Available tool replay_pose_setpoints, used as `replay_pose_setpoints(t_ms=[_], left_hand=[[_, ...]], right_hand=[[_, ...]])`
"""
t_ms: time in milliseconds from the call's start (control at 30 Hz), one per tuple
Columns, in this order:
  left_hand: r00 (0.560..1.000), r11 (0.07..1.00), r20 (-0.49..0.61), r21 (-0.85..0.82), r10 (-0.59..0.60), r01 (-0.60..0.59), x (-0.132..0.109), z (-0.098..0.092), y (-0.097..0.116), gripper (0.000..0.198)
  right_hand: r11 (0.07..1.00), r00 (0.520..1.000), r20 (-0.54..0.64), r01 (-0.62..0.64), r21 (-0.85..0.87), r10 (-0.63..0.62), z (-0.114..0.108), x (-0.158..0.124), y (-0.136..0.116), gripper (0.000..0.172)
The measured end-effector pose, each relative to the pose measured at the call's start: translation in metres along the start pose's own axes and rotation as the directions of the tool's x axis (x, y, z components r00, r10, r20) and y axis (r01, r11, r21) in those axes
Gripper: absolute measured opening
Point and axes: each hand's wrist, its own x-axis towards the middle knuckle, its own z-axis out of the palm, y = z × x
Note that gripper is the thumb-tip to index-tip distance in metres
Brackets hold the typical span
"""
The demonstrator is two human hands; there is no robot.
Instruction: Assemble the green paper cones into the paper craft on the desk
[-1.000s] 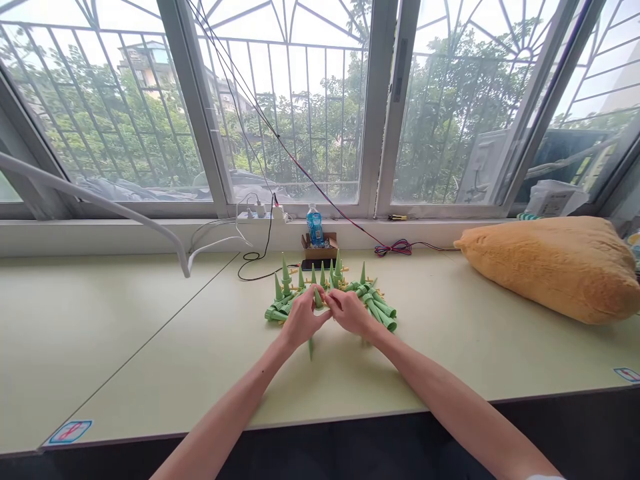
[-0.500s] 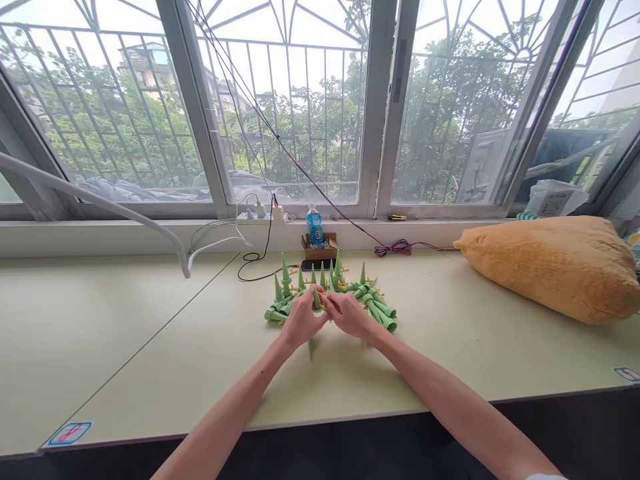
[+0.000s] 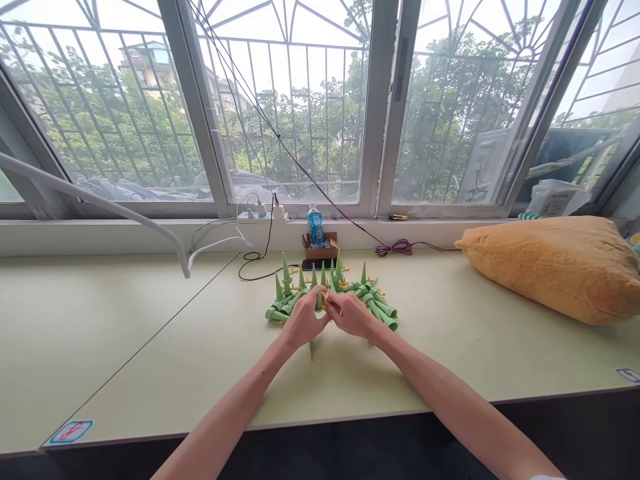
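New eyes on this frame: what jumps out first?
The big orange cushion on the table's right. Then the green spikes mid-table, some upright, some lying, with the left hand holding one and the right hand close beside it. Behind them, a blue bottle by the window.

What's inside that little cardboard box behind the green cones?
A blue bottle stands in the cardboard box, with something unclear beside it. The front wall hides the bottle's base and the box's floor.

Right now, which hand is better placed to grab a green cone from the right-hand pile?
Probably your right hand: it's nearer those cones, while your left hand is farther off, holding another green cone.
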Motion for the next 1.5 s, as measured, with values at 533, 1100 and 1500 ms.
replay_pose_setpoints(t_ms=[533,1100,1500], left_hand=[[0.973,0.991,-0.233,0.128,-0.004,0.035,0.004,-0.002,0.002,0.035],[0.972,0.997,-0.221,-0.003,-0.075,0.076,0.004,0.001,-0.001,0.031],[0.978,0.997,-0.197,-0.008,-0.075,0.075,0.002,0.002,-0.002,0.036]], right_hand=[[0.672,0.939,0.0,-0.246,0.698,0.344,0.013,0.01,-0.003,0.026],[0.542,0.922,0.098,-0.303,0.784,0.374,0.011,0.012,-0.006,0.035],[0.544,0.931,0.131,-0.309,0.78,0.341,0.011,0.01,-0.008,0.037]])
